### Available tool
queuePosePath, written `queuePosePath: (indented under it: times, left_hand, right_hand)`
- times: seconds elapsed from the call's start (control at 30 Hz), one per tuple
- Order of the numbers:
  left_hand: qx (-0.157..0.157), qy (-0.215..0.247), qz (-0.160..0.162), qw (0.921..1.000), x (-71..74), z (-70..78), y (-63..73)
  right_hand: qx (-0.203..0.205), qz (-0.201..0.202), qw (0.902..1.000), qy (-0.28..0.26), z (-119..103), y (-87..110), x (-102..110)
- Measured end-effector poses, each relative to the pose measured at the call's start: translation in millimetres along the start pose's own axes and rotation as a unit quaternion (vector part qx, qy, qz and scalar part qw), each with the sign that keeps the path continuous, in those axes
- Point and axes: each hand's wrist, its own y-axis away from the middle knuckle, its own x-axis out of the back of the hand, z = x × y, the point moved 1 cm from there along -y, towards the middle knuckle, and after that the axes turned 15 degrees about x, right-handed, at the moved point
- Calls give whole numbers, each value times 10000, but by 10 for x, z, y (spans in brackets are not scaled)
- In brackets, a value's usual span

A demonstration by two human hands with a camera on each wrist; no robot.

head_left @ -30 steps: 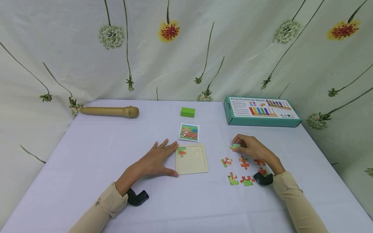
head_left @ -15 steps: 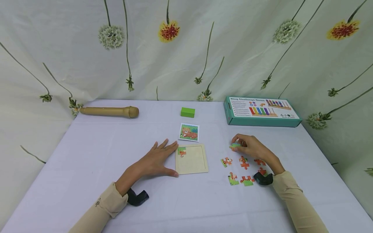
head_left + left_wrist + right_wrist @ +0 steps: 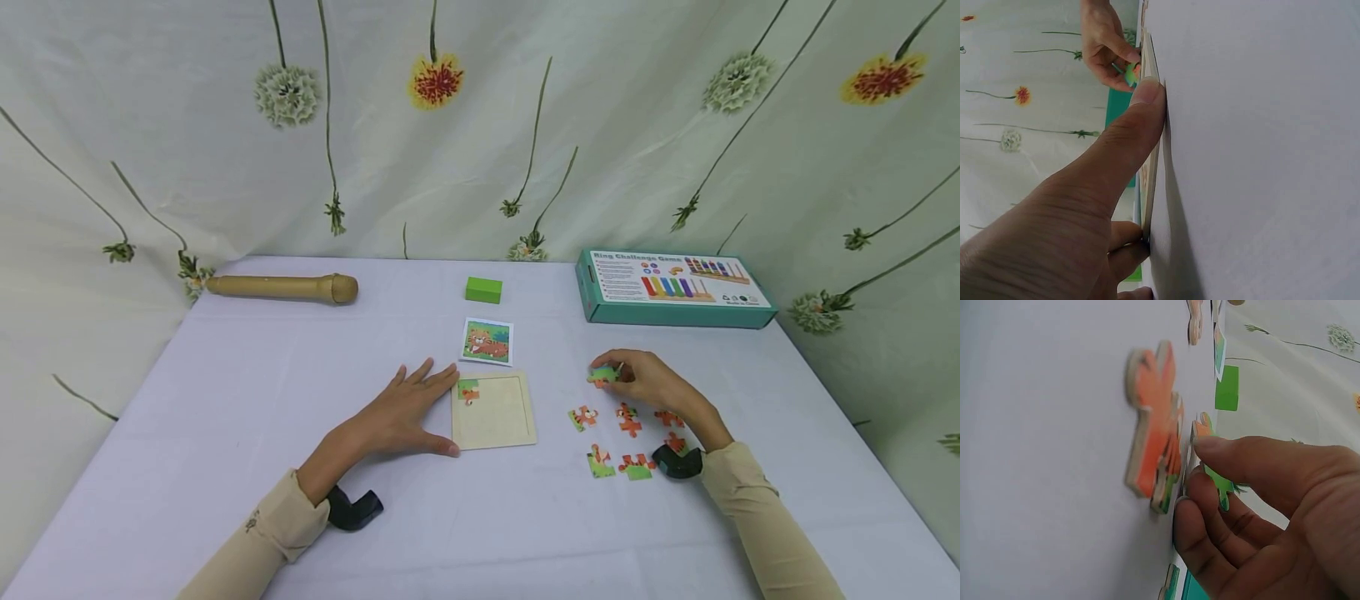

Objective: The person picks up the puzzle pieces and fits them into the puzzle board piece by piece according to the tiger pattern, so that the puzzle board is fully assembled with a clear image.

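Observation:
A jigsaw piece (image 3: 602,377), green with some orange, is pinched between the thumb and fingers of my right hand (image 3: 651,382), just behind the loose pieces. The right wrist view shows the same jigsaw piece (image 3: 1218,478) tilted up behind the thumb. My left hand (image 3: 401,417) lies with fingers spread at the left side of a pale wooden puzzle board (image 3: 497,421). Its thumb (image 3: 1146,94) touches the board's edge, and fingertips meet the far corner. One green-and-orange piece (image 3: 468,388) sits in the board's upper left corner.
Several loose tiger pieces (image 3: 628,419) lie right of the board, some partly under my right wrist. Behind the board are a tiger picture card (image 3: 487,342) and a green block (image 3: 483,290). A brown microphone-shaped object (image 3: 281,288) lies back left, a teal game box (image 3: 675,312) back right.
My right hand has shifted slightly left and turned the jigsaw piece, so more of its green and orange face shows. The left hand and board have stayed put.

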Motion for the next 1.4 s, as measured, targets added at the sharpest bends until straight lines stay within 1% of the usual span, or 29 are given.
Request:
queuePosePath:
  times: [0.27, 0.57, 0.73, 0.83, 1.0, 1.23, 1.4]
  left_hand:
    - [7, 3, -10, 10000, -4, -4, -1]
    - [5, 13, -19, 10000, -8, -4, 1]
    - [16, 8, -18, 10000, -5, 1, 2]
    - [19, -5, -12, 10000, -4, 2, 3]
    - [14, 3, -12, 10000, 1, 2, 7]
    - [14, -3, -12, 10000, 10, 3, 7]
    - [-31, 4, 6, 10000, 2, -5, 3]
  right_hand:
    - [116, -105, 9998, -144, 6, 3, 4]
    - [-115, -180, 9998, 1, -4, 0, -11]
    - [92, -148, 9997, 152, -10, -11, -13]
    - [136, -119, 9995, 257, -28, -27, -14]
    - [100, -123, 9996, 238, -106, -68, -19]
    - [353, -121, 9989, 282, -229, -117, -63]
    - [456, -136, 9984, 297, -304, -162, -94]
